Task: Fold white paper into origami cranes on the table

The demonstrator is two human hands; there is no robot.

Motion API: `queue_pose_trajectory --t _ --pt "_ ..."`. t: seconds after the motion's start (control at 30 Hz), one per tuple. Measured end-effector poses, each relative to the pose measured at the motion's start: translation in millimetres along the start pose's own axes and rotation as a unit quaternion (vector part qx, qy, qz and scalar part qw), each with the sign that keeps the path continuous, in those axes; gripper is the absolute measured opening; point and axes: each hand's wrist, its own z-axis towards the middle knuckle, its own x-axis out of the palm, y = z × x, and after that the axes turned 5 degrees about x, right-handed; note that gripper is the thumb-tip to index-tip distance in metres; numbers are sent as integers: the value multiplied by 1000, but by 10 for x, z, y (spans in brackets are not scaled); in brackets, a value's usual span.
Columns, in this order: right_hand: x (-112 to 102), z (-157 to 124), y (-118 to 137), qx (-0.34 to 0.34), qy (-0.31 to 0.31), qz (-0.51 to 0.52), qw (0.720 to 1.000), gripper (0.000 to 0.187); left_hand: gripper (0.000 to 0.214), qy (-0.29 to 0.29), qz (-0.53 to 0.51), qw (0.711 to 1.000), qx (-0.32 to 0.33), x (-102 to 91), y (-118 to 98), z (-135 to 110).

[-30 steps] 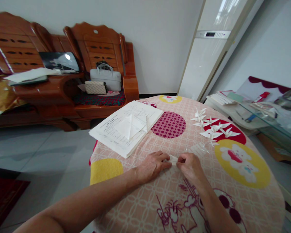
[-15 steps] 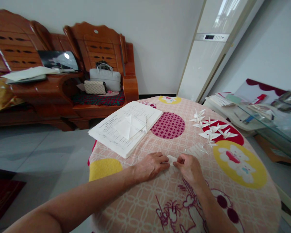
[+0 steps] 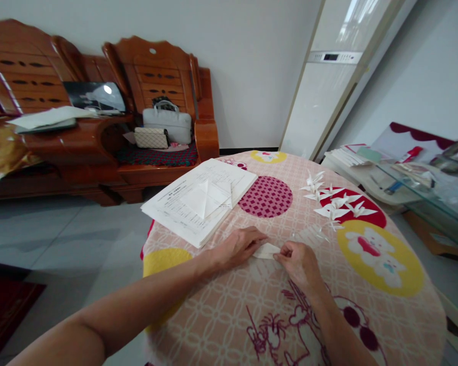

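A small folded piece of white paper point(image 3: 267, 250) lies low over the tablecloth, between my two hands. My right hand point(image 3: 299, 260) pinches its right end between thumb and fingertips. At the left end, my left hand point(image 3: 241, 246) is closed with its fingers bent over the paper; the fingertips are partly hidden. Beyond my right hand sits a group of white folded paper cranes point(image 3: 336, 204). A stack of printed sheets point(image 3: 175, 208) rests at the far left of the table, with a creased white paper point(image 3: 204, 200) on top.
The round table wears a pink patterned tablecloth point(image 3: 221, 315). A side table with a glass top point(image 3: 408, 188) holds papers and bags at the right. Wooden chairs point(image 3: 152, 66), one with a grey handbag point(image 3: 171, 124), stand behind, along with a tall white cabinet-like unit point(image 3: 320, 91).
My left hand has shifted slightly up and left, exposing more of the folded paper. My right hand keeps its pinch in nearly the same place.
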Motion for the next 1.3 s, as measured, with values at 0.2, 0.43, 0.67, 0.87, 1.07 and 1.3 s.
queue_pose_trajectory --t 0.2,0.43,0.67,0.87,1.07,1.3 --pt "-9 -15 -11 -1 3 4 1000 17 21 83 48 995 -41 98 -53 340" --pt "-6 -7 -83 -10 -23 83 996 19 10 52 -132 977 -161 64 -7 343" --pt "15 17 -113 -41 31 307 950 28 23 -46 -442 855 -267 121 -71 227" --pt "45 9 -106 -31 84 405 910 28 21 -102 -501 810 -287 189 -172 211" --pt "63 10 -143 6 109 406 907 26 19 -33 -512 800 -312 238 -194 165" --pt "11 71 -215 -48 159 279 946 22 24 -83 -416 857 -292 225 -81 89"
